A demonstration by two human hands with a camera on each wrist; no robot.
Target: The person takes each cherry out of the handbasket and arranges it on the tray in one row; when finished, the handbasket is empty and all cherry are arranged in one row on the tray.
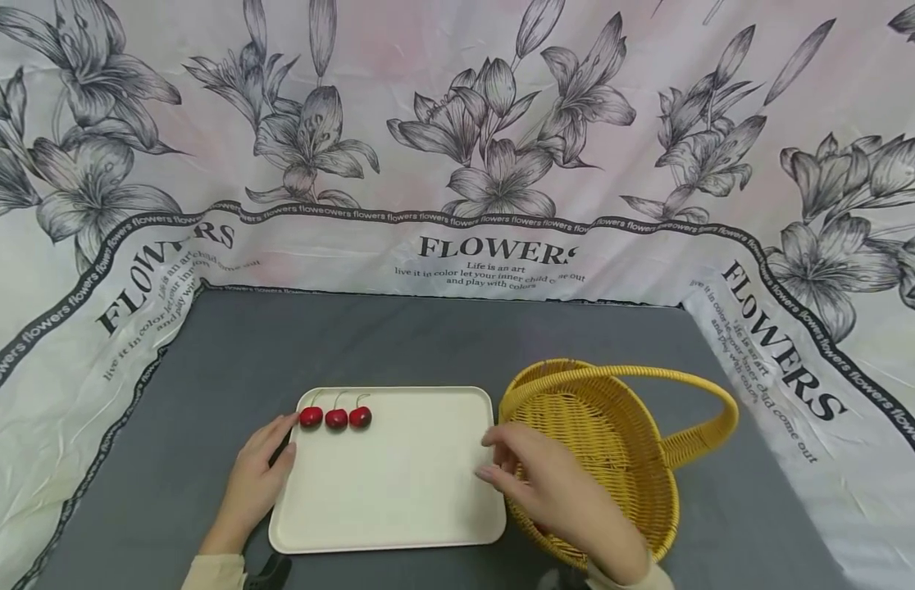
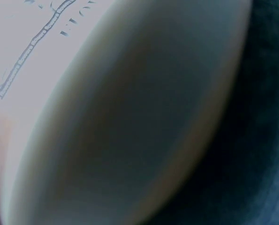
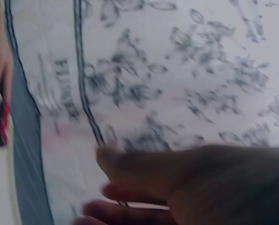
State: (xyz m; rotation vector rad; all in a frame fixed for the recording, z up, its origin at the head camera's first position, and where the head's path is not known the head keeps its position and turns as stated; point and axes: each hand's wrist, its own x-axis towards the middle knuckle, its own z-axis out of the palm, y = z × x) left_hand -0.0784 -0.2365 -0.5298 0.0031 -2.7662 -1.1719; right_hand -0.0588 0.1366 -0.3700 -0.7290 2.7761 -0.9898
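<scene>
Three red cherries [image 1: 336, 419] with stems lie side by side in the upper left corner of a cream rectangular tray [image 1: 398, 492]. My left hand [image 1: 260, 471] rests against the tray's left edge, its fingertips close to the leftmost cherry. Over the gap between the tray's right edge and a yellow woven basket [image 1: 649, 459] is my right hand [image 1: 549, 483]. Its fingers are loosely bent, and nothing shows between the thumb and fingers in the right wrist view. That hand and forearm hide part of the basket's inside. Blurred pale shapes fill most of the left wrist view.
The basket's arched handle [image 1: 704, 381] rises toward the right. Tray and basket stand on a dark grey tabletop [image 1: 398, 336]. White cloth [image 1: 325, 254] with printed flowers and lettering hangs behind and along both sides.
</scene>
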